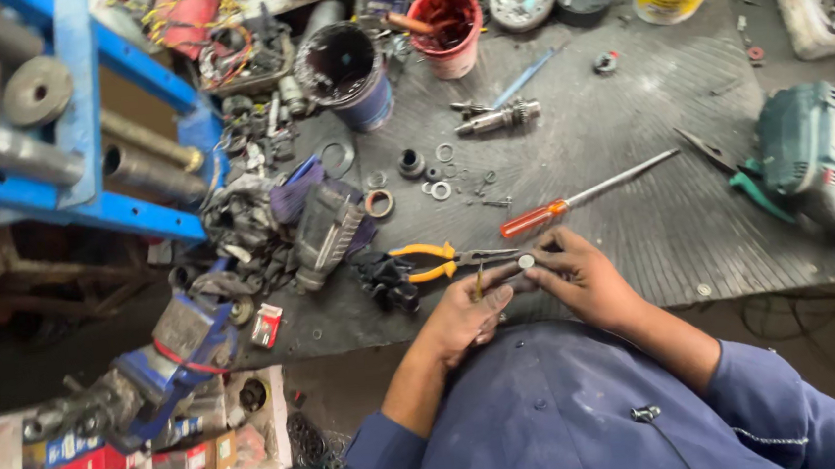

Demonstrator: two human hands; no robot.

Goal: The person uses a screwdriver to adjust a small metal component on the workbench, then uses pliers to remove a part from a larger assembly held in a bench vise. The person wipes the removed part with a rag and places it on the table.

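Note:
My left hand (464,318) and my right hand (580,276) meet at the near edge of a dark workbench (674,214). The fingers of my right hand pinch a small round silver part (526,262). My left hand grips a thin yellowish tool (479,281) that points up toward that part. Just beyond my hands lie yellow-handled pliers (435,261) and an orange-handled screwdriver (573,197). Both my sleeves are dark blue.
Washers and rings (438,185) are scattered mid-bench beside a metal shaft (498,117). A teal power drill (814,159) lies at right. Red (448,29) and dark (345,71) cans stand at the back. A blue vise (183,347) and blue frame (80,112) are at left, boxes below.

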